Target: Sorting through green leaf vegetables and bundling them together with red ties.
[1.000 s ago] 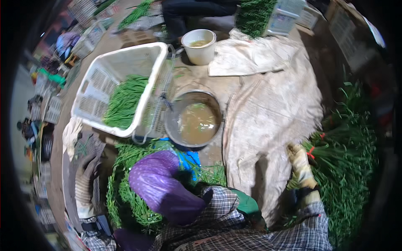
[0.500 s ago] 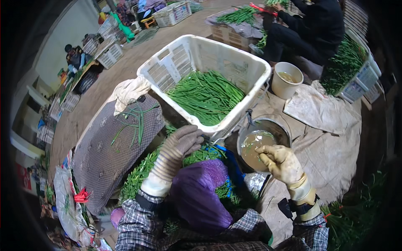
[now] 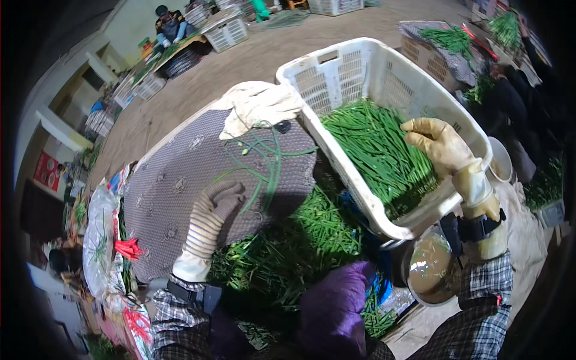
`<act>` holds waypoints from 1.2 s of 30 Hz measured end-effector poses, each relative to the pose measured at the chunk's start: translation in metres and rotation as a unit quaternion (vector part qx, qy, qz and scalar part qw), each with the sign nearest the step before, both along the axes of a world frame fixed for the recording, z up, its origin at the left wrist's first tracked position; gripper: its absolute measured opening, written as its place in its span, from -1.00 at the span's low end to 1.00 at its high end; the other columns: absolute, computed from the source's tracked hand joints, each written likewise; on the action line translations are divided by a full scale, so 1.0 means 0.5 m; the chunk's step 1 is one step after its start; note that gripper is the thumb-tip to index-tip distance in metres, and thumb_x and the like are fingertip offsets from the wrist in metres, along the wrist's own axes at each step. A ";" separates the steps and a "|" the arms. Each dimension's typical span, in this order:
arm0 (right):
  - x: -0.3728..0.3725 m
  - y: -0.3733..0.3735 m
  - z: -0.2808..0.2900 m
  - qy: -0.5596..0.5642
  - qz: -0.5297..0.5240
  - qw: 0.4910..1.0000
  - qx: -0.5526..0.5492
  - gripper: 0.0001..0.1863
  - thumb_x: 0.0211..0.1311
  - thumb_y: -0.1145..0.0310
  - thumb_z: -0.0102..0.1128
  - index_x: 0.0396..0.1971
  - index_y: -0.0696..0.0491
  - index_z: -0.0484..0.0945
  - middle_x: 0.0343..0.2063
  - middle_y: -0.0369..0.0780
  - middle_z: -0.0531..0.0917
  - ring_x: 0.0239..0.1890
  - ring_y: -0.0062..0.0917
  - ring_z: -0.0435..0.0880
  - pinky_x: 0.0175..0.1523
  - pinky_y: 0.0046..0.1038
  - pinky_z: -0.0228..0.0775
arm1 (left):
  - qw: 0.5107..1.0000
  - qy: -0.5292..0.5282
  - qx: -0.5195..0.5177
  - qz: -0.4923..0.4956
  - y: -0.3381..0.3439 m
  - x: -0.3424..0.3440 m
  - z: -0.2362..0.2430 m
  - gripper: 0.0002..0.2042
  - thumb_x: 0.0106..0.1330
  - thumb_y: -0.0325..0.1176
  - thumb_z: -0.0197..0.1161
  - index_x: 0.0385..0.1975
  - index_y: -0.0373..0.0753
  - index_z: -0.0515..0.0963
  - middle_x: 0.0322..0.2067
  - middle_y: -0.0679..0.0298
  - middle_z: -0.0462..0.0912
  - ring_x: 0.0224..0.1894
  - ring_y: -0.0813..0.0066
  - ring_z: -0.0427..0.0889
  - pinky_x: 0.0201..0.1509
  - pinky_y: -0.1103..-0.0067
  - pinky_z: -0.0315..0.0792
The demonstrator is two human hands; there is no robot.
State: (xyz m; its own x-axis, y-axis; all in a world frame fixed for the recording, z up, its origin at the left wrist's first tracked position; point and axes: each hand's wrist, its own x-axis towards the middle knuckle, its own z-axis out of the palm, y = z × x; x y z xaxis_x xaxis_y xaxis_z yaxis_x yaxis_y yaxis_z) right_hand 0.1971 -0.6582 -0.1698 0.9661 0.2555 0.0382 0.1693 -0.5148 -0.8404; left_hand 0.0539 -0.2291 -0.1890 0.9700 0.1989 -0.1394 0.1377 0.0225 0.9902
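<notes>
My left hand [image 3: 213,210], in a striped glove, is over the patterned padded mat [image 3: 162,204], fingers loosely curled and apparently empty, beside loose green stems [image 3: 267,174] lying on it. My right hand [image 3: 441,150], in a yellowish rubber glove, is raised over the white plastic crate [image 3: 327,75], fingers bent and apart, with nothing visible in them. Long green stalks [image 3: 369,144] lie in the crate. A white cloth [image 3: 255,102] lies on the mat's far edge. Below the crate are a metal basin of murky water [image 3: 432,273] and heaped greens [image 3: 318,228].
A dark-clothed person [image 3: 510,108] sits at the right beside a bucket [image 3: 501,159]. Another person [image 3: 171,30] sits by more crates [image 3: 225,33] at the back. Red ties [image 3: 127,248] lie at the mat's left; purple fabric [image 3: 333,306] is near my body; sacking [image 3: 522,222] covers floor at right.
The view has swung left, bringing the mat toward the middle. My right hand has moved from above the basin up over the crate; my left hand is now over the mat.
</notes>
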 end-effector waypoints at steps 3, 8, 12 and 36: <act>0.076 0.065 -0.052 0.054 0.023 0.996 0.069 -0.72 0.27 0.35 0.24 -0.06 0.14 0.60 -0.24 -0.29 0.69 -0.17 -0.63 0.58 0.03 -0.55 0.41 | 0.986 0.002 0.159 0.043 0.083 0.024 0.012 -0.62 0.19 -0.51 0.30 0.04 -0.36 0.48 -0.07 0.03 0.62 -0.03 0.24 0.62 0.08 0.45 0.53; 0.117 0.167 -0.100 0.104 0.057 0.986 0.115 -0.74 0.28 0.40 0.23 -0.06 0.14 0.59 -0.32 -0.32 0.68 -0.27 -0.66 0.59 -0.09 -0.61 0.47 | 0.739 -0.146 0.637 -0.165 0.028 0.132 0.043 -0.36 -0.03 -0.50 0.32 0.17 -0.02 0.42 0.17 0.05 0.40 0.25 -0.09 0.32 0.33 0.17 0.28; 0.032 0.326 -0.053 -0.098 0.070 0.993 -0.006 -0.72 0.24 0.20 0.22 -0.36 0.15 0.65 -0.51 -0.13 0.67 -0.47 -0.45 0.65 -0.28 -0.47 0.50 | 0.921 -0.063 0.372 -0.100 0.032 0.145 0.006 -0.46 0.01 -0.45 0.28 0.10 -0.15 0.45 0.07 0.04 0.49 0.15 -0.08 0.43 0.22 0.24 0.37; -0.110 0.711 -0.124 -0.078 0.181 0.929 -0.314 -0.79 0.05 0.31 0.22 -0.55 0.17 0.64 -0.55 -0.02 0.67 -0.42 -0.18 0.70 -0.21 -0.26 0.56 | 0.917 -0.085 -0.390 0.006 0.063 -0.157 -0.169 -0.63 0.52 -0.33 -0.26 0.24 -0.28 0.27 0.22 0.11 0.36 0.20 0.30 0.42 0.32 0.43 0.31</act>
